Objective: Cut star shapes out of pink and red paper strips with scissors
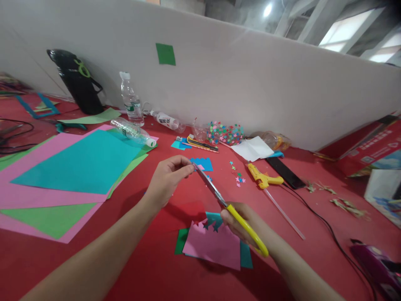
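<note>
In my right hand [242, 221] is a pair of yellow-handled scissors [216, 192], blades pointing up and left. Their tips reach the pinched thumb and fingers of my left hand [169, 175]; whatever is in that pinch is too small to make out. Just behind the tips lies a blue paper piece [205, 164] with a notched edge. Below my hands rests pink paper [213, 246] with star shapes cut from its top edge, over teal and green sheets. Small loose paper stars [239, 180] are scattered to the right of the blades.
Large coloured sheets [75, 163] cover the left side. Plastic bottles [131, 100] and a black jug [77, 83] stand near the wall. A yellow glue gun [263, 176], its cord trailing right, lies beside a black phone [285, 172]. A utility knife [202, 144] lies farther back.
</note>
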The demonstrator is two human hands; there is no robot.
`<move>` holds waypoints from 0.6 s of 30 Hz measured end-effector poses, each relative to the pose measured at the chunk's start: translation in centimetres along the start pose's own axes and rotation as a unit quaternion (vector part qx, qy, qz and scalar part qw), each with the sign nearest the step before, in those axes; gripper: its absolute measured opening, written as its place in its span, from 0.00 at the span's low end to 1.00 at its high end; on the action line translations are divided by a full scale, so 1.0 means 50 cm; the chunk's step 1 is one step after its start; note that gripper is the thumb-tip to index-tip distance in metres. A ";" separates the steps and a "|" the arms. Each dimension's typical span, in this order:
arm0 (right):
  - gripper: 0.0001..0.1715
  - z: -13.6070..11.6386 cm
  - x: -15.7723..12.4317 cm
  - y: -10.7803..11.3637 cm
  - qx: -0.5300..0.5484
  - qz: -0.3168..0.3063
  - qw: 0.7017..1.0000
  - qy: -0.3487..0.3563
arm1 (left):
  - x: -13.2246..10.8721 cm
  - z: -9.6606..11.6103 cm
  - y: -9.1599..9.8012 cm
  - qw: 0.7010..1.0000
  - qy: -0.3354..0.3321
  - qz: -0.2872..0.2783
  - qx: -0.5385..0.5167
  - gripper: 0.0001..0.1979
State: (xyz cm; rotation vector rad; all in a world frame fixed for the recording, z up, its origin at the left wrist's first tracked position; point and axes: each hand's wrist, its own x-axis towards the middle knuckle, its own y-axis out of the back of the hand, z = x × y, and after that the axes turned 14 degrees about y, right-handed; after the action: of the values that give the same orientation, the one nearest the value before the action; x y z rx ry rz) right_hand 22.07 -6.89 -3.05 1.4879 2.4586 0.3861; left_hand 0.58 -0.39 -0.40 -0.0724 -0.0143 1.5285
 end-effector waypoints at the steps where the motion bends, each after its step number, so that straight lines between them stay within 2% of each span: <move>1: 0.31 0.000 -0.001 -0.002 0.002 0.005 1.000 -0.002 | 0.000 -0.002 -0.001 1.000 -0.002 0.000 -0.004 0.04; 7: 0.33 -0.004 -0.007 -0.010 0.058 0.007 0.998 -0.001 | -0.006 -0.007 -0.011 0.999 0.000 -0.002 -0.050 0.02; 12: 0.33 -0.012 -0.006 -0.010 0.075 0.005 0.997 0.011 | -0.011 -0.007 -0.017 0.999 -0.004 -0.002 -0.047 0.04; 18: 0.31 -0.019 -0.006 -0.021 0.100 0.017 0.994 -0.033 | -0.009 -0.017 -0.017 0.998 -0.011 -0.019 -0.054 0.06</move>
State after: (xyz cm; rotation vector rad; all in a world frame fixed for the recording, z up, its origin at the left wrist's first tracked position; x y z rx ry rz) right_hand 21.02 -7.70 -2.52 1.5920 2.4836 0.0971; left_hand 1.46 -0.89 -1.17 -0.1412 -0.1146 1.4893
